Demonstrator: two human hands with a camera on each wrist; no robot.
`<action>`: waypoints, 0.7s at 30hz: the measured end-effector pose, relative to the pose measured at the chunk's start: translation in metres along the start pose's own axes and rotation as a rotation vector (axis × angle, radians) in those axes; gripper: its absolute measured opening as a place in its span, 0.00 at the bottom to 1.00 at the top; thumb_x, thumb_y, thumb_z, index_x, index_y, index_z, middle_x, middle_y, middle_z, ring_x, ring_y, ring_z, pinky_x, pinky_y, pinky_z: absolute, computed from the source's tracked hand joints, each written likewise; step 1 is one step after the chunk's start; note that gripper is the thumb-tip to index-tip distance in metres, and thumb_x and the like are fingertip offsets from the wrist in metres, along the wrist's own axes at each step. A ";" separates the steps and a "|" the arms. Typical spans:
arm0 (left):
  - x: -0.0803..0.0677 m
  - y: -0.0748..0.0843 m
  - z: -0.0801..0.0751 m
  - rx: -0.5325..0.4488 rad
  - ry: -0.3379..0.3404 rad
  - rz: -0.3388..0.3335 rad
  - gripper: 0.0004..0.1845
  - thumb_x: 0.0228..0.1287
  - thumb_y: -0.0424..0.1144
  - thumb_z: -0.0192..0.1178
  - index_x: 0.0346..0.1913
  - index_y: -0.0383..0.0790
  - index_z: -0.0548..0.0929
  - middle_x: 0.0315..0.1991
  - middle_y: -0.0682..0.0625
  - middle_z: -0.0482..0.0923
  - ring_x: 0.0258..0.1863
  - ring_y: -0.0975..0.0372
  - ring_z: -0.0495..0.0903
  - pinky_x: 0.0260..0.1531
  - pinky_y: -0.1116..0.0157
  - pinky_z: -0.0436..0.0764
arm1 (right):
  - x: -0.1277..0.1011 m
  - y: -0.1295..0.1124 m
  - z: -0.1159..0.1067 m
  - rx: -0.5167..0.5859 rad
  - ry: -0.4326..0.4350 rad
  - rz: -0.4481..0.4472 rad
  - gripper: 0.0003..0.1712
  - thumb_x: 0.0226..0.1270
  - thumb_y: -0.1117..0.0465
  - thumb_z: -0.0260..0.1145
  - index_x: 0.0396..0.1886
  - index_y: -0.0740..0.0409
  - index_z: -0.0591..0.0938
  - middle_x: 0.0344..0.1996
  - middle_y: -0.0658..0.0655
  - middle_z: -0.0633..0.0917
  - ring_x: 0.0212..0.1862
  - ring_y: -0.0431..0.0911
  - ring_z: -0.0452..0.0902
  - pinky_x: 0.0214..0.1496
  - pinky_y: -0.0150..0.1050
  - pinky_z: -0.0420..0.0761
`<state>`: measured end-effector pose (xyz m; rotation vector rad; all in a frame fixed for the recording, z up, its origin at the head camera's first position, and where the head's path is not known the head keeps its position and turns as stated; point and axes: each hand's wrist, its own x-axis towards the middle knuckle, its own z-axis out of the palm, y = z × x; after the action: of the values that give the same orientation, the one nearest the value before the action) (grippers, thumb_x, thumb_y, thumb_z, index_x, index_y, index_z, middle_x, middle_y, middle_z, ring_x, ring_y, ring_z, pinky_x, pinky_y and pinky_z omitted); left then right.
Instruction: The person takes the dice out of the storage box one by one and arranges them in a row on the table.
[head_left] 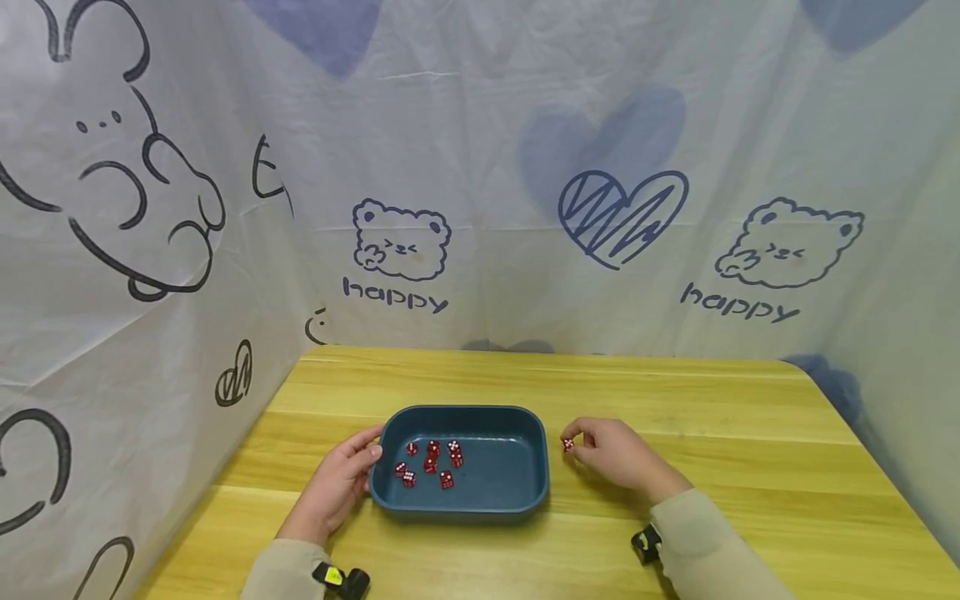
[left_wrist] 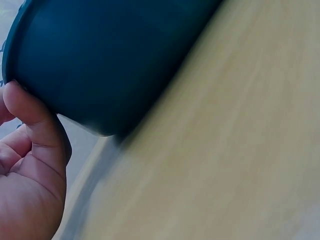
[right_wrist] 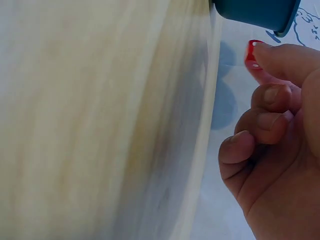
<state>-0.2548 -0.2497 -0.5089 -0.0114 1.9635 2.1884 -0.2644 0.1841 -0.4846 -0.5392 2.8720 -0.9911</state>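
Observation:
A dark teal rectangular tray (head_left: 495,500) with rounded corners stands on the table. Several red dice (head_left: 431,463) with white pips lie in its left half. My left hand (head_left: 341,479) holds the tray's left end, thumb at the rim; the left wrist view shows the thumb (left_wrist: 35,110) against the tray wall (left_wrist: 100,65). Just right of the tray, my right hand (head_left: 611,454) pinches one red die (head_left: 567,444) between thumb and forefinger. In the right wrist view that die (right_wrist: 254,54) shows at the fingertips, and the other fingers are curled in toward the palm.
The yellow wood-grain table (head_left: 637,387) extends around the tray. White cloth (head_left: 487,275) printed with hearts and bears hangs behind it and along both sides. Small black devices (head_left: 647,543) are strapped at both wrists.

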 end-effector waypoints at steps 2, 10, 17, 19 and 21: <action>0.000 0.000 0.000 0.000 -0.002 0.000 0.26 0.77 0.36 0.56 0.73 0.32 0.68 0.48 0.45 0.80 0.30 0.62 0.76 0.28 0.70 0.78 | 0.000 0.002 0.000 -0.001 -0.006 0.010 0.09 0.68 0.62 0.66 0.46 0.50 0.87 0.20 0.47 0.74 0.24 0.41 0.68 0.27 0.36 0.70; 0.000 0.000 0.000 0.009 -0.003 -0.006 0.26 0.78 0.37 0.55 0.74 0.33 0.68 0.47 0.45 0.80 0.30 0.62 0.76 0.28 0.70 0.78 | -0.001 0.004 0.001 0.002 -0.036 0.027 0.07 0.67 0.61 0.68 0.43 0.49 0.86 0.21 0.47 0.76 0.26 0.42 0.70 0.30 0.39 0.71; -0.001 0.001 0.001 0.005 -0.003 -0.007 0.26 0.77 0.37 0.56 0.73 0.33 0.68 0.49 0.44 0.79 0.30 0.62 0.75 0.28 0.70 0.78 | -0.002 0.008 0.002 0.000 -0.056 0.023 0.07 0.68 0.63 0.66 0.42 0.49 0.86 0.22 0.47 0.76 0.26 0.42 0.70 0.32 0.40 0.72; -0.002 0.002 0.001 0.003 -0.005 -0.006 0.26 0.77 0.37 0.56 0.73 0.33 0.68 0.49 0.43 0.79 0.29 0.62 0.75 0.28 0.70 0.78 | -0.002 0.010 0.003 -0.004 -0.058 0.023 0.07 0.68 0.63 0.66 0.42 0.48 0.86 0.23 0.47 0.76 0.27 0.42 0.70 0.32 0.40 0.72; -0.002 0.002 0.001 0.002 -0.007 -0.005 0.26 0.77 0.37 0.56 0.73 0.33 0.68 0.49 0.43 0.79 0.29 0.62 0.75 0.28 0.70 0.78 | -0.002 0.012 0.004 -0.004 -0.060 0.024 0.07 0.68 0.63 0.66 0.42 0.48 0.86 0.23 0.46 0.76 0.27 0.42 0.70 0.32 0.40 0.71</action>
<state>-0.2531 -0.2494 -0.5064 -0.0078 1.9601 2.1799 -0.2657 0.1915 -0.4955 -0.5247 2.8213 -0.9490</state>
